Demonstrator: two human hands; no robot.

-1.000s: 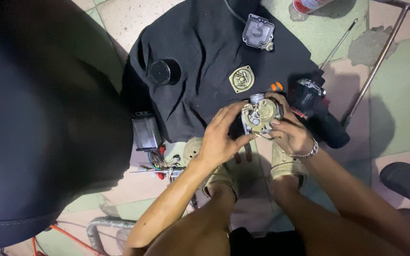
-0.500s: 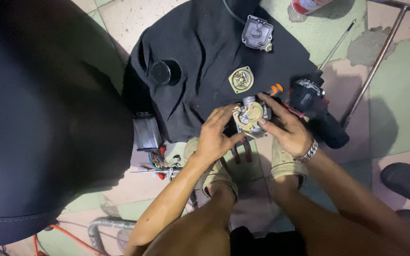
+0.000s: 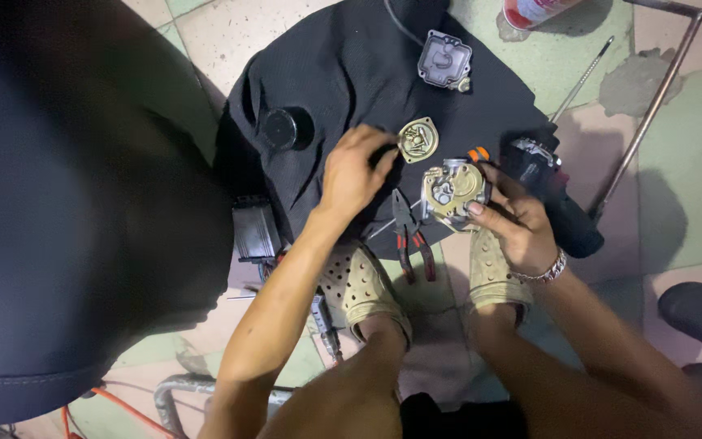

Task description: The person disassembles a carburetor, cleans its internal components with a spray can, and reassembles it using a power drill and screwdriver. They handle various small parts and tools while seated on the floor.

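item: carburetor body (image 3: pixel 453 193), brass-and-grey metal, on the near right edge of the black cloth (image 3: pixel 351 73). your right hand (image 3: pixel 517 223) closes around its right side, thumb at the near edge and fingers curled behind it, holding it with the open face up toward you. it looks roughly as wide as it is long, so you cannot tell a clear long axis.

item: round brass cover plate (image 3: pixel 418 139), flat on the cloth, just far and left of the carburetor body. your left hand (image 3: pixel 353 175) reaches to it, fingers bent and partly closed, the fingertips pinching or touching its left rim; a firm grip cannot be told.

also on the cloth: grey float bowl (image 3: pixel 444 59) at the far side, black round cap (image 3: pixel 283 128) to the left.

nearby: red-handled pliers (image 3: pixel 410 238) lying near-to-far beside your left foot; a black power tool (image 3: pixel 558 203) just right of your right hand.
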